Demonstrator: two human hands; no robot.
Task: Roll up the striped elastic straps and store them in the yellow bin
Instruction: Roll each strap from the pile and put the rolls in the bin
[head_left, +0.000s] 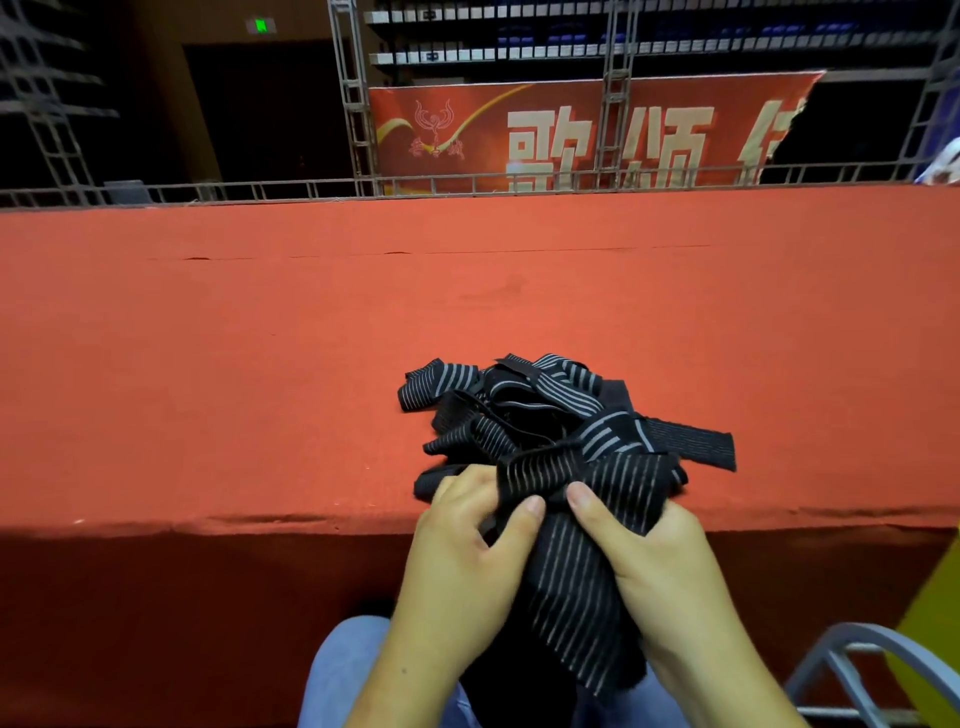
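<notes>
both hands, left hand (467, 551) and right hand (649, 561), pinch one striped strap (576, 582) at the red table's (260, 389) near edge, its tail hanging lapward. tangled strap pile (545, 415) just behind may snag and drag off. yellow bin (935, 613) barely visible at right.

I saw a red-carpeted platform (311, 338), a red banner (571, 135) behind a metal truss (357, 119), a green sign (261, 25), and a grey chair frame (862, 631).

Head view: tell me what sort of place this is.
Probably a stage in a hall or auditorium: a red-carpeted platform, metal truss frames along its far edge, and a red banner with large characters behind.
</notes>
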